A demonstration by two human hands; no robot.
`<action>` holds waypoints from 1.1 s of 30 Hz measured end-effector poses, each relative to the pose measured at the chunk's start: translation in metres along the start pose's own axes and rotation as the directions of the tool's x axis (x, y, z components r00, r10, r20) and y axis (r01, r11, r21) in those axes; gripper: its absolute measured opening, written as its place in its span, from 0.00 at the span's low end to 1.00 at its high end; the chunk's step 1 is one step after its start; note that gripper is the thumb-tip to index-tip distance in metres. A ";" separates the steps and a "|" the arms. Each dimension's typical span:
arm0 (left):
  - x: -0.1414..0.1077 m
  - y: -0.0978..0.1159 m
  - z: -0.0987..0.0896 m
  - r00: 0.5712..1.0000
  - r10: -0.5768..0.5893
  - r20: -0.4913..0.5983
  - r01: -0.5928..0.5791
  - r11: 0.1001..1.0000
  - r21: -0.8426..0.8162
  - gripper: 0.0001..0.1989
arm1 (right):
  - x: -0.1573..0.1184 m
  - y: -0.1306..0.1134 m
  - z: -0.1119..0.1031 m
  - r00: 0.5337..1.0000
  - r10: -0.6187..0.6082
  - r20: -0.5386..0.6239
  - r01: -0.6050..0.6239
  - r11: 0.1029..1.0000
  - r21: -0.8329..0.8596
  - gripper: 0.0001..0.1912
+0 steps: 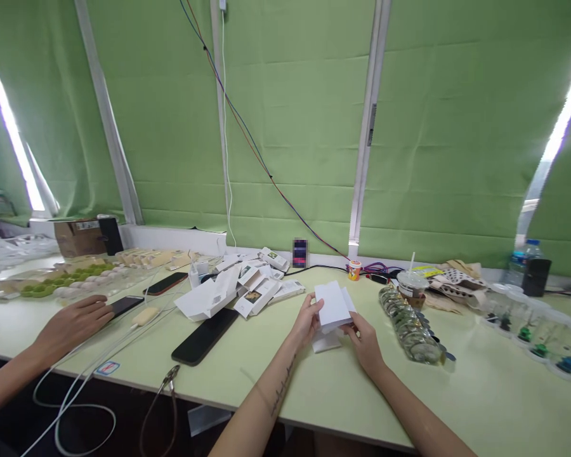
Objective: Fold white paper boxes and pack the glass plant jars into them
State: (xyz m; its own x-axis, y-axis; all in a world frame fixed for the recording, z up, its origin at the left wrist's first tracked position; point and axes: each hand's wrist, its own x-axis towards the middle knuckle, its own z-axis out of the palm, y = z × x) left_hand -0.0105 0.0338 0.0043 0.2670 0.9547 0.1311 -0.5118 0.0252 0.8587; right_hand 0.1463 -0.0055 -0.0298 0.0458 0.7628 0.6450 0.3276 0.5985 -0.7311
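Observation:
Both of my hands hold a white folded card box (332,304) above the table, near its front middle. My left hand (307,320) has its fingers closed on the left edge, with the thumb on the front face. At the lower right corner, the fingers of my right hand (363,339) pinch the box. A side flap stands out on its right. Beneath the box lies another white piece (326,341) on the pale green table (342,393). A pile of small white boxes (257,285) is to the left of my hands.
Another person's hand (71,325) rests by a phone (126,306) at the left. A large black phone (204,336) and white cables (99,355) lie nearer. Rightward are a row of wrapped discs (409,327), a lidded cup (412,284) and clear containers (537,324).

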 end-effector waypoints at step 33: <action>-0.005 0.009 0.004 0.991 -0.085 0.102 0.080 0.996 0.050 0.25 | -0.001 0.005 0.001 0.989 -0.062 -0.137 0.049 0.994 -0.093 0.10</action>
State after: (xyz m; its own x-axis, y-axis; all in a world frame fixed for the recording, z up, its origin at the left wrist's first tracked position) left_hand -0.0128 0.0283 0.0131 0.3916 0.9138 0.1079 -0.4470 0.0864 0.8903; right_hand 0.1471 -0.0032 -0.0340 0.1541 0.6838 0.7132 0.4156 0.6100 -0.6747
